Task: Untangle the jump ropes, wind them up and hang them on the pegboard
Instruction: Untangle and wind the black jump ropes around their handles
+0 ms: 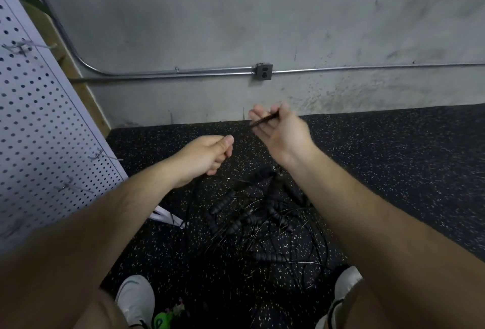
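**Inspector:** Status, largest item first?

**Operator:** The pegboard [39, 118] stands at my left, and the hooks [105, 156] I can see are bare. The jump ropes [252, 218] lie knotted on the rubber floor [393, 158], below both hands. My right hand [283, 137] pinches a dark strand [263, 119] under the thumb. My left hand [207, 155] is curled, thumb on forefinger; I cannot tell what it holds.

**Inspector:** Recommendation?

**Operator:** In my judgement, trace that one strand to its handle, lift loops off slowly, and never pull against the knot.

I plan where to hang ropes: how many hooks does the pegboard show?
3 hooks: one upper left, one near the right edge, one below it. More may be blurred or hidden.
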